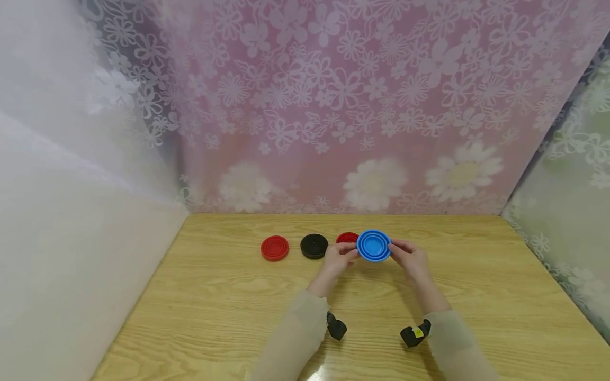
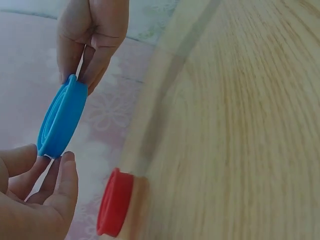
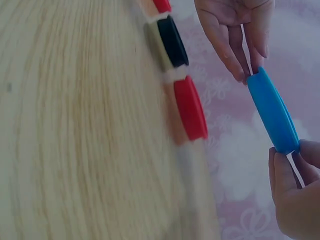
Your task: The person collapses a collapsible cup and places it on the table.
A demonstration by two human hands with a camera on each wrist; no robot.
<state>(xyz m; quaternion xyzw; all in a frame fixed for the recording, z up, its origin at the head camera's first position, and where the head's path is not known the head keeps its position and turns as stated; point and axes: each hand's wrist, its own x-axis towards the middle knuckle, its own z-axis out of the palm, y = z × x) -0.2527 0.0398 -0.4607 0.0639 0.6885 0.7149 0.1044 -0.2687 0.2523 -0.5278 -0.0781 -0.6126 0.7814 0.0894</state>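
Note:
A blue collapsible cup (image 1: 374, 245), folded flat into rings, is held above the table between both hands. My left hand (image 1: 337, 260) pinches its left rim between thumb and fingers, and my right hand (image 1: 412, 260) pinches the right rim. In the head view the rings face the camera. The left wrist view shows the cup (image 2: 62, 120) nearly edge-on, with the left hand (image 2: 42, 207) below it and the right hand (image 2: 95, 37) above. In the right wrist view the cup (image 3: 272, 110) also appears from the side.
On the wooden table (image 1: 229, 317) stand a red folded cup (image 1: 275, 248), a black one (image 1: 314, 246) and another red one (image 1: 347, 237), partly hidden behind the left hand and blue cup. A flowered curtain (image 1: 305, 106) hangs behind the table.

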